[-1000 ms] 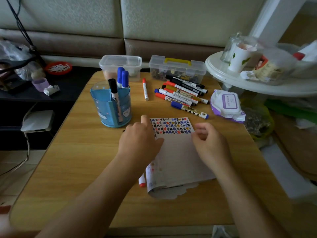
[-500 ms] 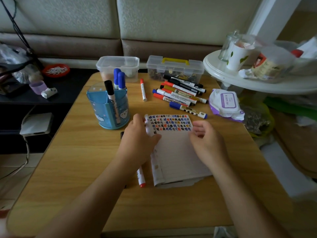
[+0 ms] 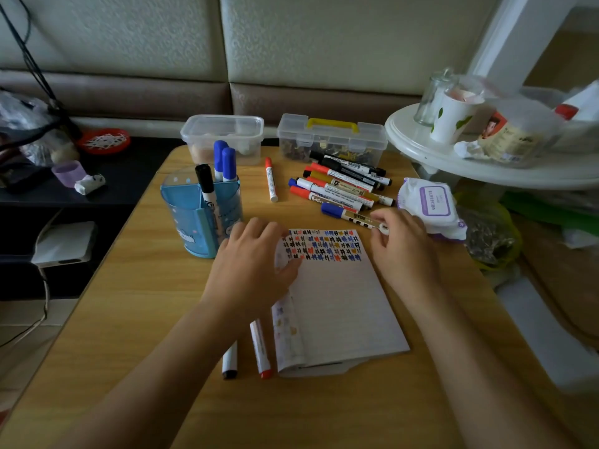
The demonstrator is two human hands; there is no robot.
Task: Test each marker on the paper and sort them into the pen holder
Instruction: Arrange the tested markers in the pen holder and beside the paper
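Observation:
A lined notepad lies on the wooden table, its top rows filled with coloured test marks. My left hand rests flat on the pad's upper left edge, fingers spread. My right hand is past the pad's top right corner and pinches the white tail end of a blue-capped marker lying on the table. The blue pen holder stands left of the pad with one black and two blue markers in it. Several markers lie piled behind the pad.
A single red marker lies between holder and pile. A black-capped marker and a red-capped marker lie left of the pad by my forearm. Two clear boxes stand at the back, with a wipes pack and a white side table to the right.
My right hand left the pad and moved up and right to the blue-capped marker's end. The pad was straightened, uncovering two markers beside it. My left hand stays on the pad's edge.

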